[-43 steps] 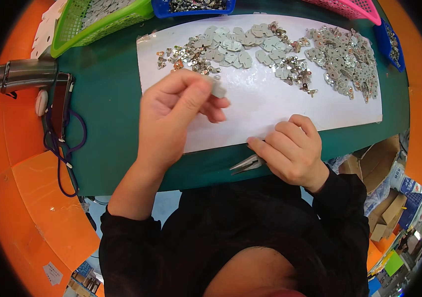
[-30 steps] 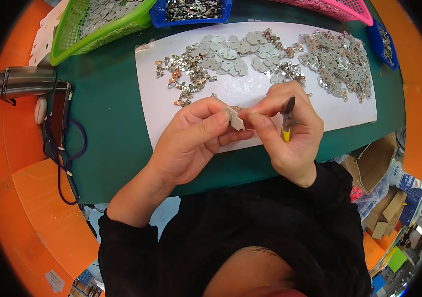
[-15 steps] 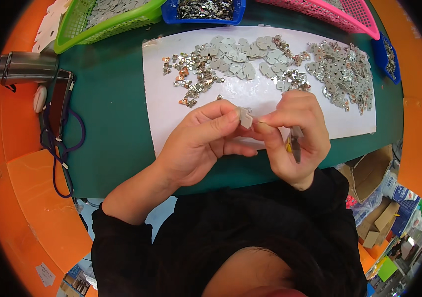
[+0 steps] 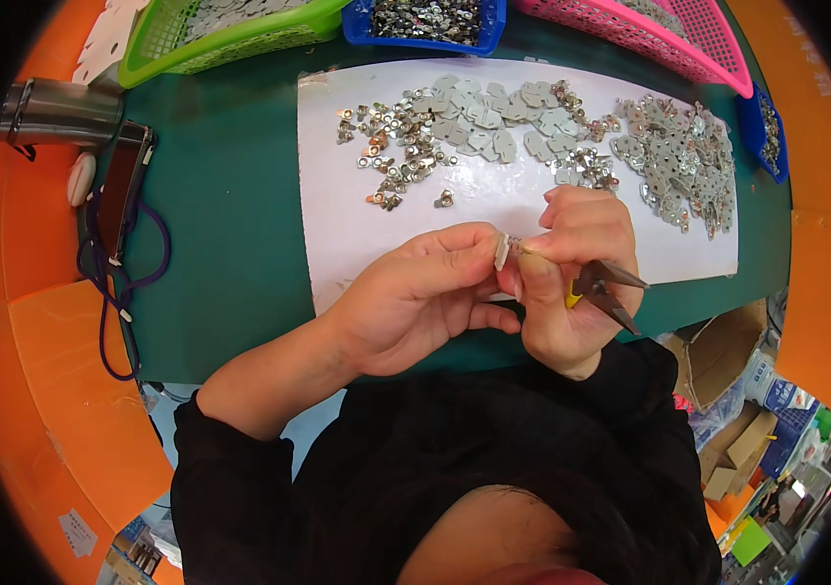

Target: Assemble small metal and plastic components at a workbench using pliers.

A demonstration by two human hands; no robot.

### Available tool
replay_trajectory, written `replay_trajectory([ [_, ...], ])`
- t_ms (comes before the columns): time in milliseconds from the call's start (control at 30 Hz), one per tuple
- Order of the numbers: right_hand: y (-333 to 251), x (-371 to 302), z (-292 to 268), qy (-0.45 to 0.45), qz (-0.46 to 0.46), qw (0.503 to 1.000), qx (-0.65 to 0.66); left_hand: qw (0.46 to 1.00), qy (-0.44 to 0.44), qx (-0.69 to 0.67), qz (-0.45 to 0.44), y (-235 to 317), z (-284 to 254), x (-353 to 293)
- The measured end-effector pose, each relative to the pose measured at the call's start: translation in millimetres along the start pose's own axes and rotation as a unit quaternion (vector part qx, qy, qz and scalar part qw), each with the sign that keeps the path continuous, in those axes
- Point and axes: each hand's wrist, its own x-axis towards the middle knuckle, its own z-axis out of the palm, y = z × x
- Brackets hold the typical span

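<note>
My left hand pinches a small flat grey plate between thumb and forefinger, now seen nearly edge-on. Right beside it, the thumb and forefinger of my right hand press together at a tiny metal part, too small to make out well. Tucked in the same right hand is a pair of pliers with yellow on the handle, its dark jaws spread and pointing right. Both hands are over the near edge of a white board. Beyond them lie loose grey plates and small metal fittings.
Finished-looking plates with fittings form a heap at the board's right. Along the back stand a green basket, a blue bin and a pink basket; another blue bin is at right. A phone with a cord and steel cup are left.
The plate has turned from showing its face to nearly edge-on. The pliers in my right hand have swung outward, jaws now visibly spread. The view has shifted slightly.
</note>
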Motion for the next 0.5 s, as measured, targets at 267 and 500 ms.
replay_trajectory([
  [267,4,1,3,-0.001,-0.013,1.000,-0.025,0.999,0.033,0.012,0.022,-4,1,-1],
  [500,-15,-2,-1,-0.043,0.169,0.984,0.018,0.799,0.179,0.465,0.338,-4,2,1],
])
